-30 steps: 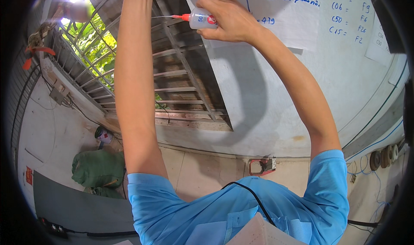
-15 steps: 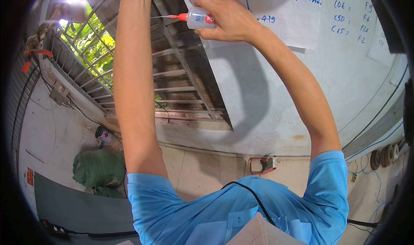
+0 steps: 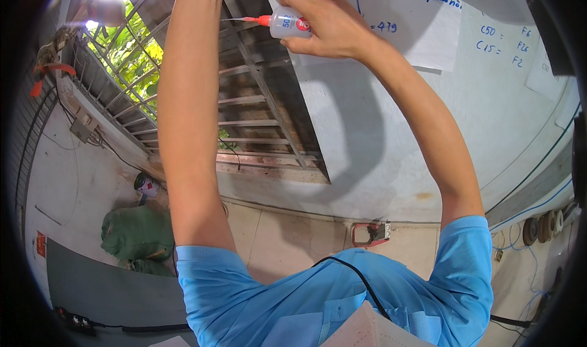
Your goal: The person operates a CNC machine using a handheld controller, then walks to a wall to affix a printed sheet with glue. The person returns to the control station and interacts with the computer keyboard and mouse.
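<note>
Barred window (image 3: 251,122), white wall (image 3: 391,163). My right hand (image 3: 330,26) clamped round squeeze bottle (image 3: 281,26); long axis nine-to-three o'clock, nozzle (image 3: 263,20) toward left forearm (image 3: 191,114); left hand unseen.

From the left of 2 fisheye cameras on the person's head, the head view faces down and forward: the shirt (image 3: 257,292) very near along the bottom, the right hand (image 3: 333,26) farther off at the top edge, the wall (image 3: 397,163) and floor (image 3: 403,243) beyond, curving toward a dark rim.
</note>
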Demonstrator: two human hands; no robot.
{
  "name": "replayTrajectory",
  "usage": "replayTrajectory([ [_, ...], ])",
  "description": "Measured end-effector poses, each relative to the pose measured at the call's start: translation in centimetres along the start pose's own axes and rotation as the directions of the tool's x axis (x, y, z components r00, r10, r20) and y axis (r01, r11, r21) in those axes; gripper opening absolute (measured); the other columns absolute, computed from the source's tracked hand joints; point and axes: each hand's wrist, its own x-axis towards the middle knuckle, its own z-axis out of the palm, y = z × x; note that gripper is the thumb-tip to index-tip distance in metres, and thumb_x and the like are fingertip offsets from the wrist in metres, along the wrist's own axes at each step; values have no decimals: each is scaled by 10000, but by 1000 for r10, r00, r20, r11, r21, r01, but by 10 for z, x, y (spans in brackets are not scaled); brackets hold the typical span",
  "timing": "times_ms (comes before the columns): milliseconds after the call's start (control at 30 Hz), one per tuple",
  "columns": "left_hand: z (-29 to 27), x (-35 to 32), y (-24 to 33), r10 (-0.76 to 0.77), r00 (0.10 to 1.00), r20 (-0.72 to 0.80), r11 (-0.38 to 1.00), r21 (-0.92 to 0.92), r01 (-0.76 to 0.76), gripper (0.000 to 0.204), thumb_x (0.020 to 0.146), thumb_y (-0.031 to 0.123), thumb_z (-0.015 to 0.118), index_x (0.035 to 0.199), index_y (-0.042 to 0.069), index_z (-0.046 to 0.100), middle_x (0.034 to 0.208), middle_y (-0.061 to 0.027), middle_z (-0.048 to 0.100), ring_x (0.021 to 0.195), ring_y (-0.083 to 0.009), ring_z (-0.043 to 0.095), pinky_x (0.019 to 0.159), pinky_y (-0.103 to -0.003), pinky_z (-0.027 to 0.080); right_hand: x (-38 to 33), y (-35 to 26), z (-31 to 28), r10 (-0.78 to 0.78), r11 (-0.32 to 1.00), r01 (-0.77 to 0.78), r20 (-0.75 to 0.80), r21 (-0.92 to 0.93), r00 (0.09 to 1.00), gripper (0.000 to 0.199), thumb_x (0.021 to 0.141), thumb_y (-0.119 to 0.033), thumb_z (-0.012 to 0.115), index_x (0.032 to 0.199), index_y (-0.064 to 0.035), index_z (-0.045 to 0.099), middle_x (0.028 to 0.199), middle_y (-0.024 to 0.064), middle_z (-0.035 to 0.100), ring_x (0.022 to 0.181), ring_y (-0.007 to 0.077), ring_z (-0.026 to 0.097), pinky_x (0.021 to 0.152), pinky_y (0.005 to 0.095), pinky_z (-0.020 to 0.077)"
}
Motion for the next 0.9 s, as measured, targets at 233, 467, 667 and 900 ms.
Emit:
replayTrajectory([
  [233,-1,2,0,-21,999,32,991,130,17,171,956,190,752,1017,36,712,941,-15,723,875,-100,633,828,-252,474,0,-1,0,22,1000,-22,0,8,1000,897,758,-378,744,1440,94,402,1515,311,430,1471,417,366,1224,529,280],
  [467,-36,5,-11,-70,987,-147,983,-181,42,191,990,124,688,1121,-15,682,1043,-80,743,964,-143,704,876,-262,544,-3,0,0,-4,1000,4,-38,14,999,776,754,-360,742,1343,59,460,1515,282,451,1469,392,376,1231,510,280],
  [667,-17,13,-9,20,1000,-22,998,57,-18,141,953,155,747,1004,25,724,955,-28,735,843,-91,651,789,-229,486,-5,-1,5,-11,1000,9,-80,-26,997,654,753,-356,737,1245,22,528,1515,247,473,1468,362,386,1239,486,282],
  [900,22,6,-1,20,996,84,990,141,-32,131,916,185,796,913,63,749,869,13,722,805,-66,616,780,-233,462,0,1,1,-30,999,30,-13,18,999,828,737,-338,739,1374,109,455,1494,342,438,1469,453,351,1216,529,291],
])
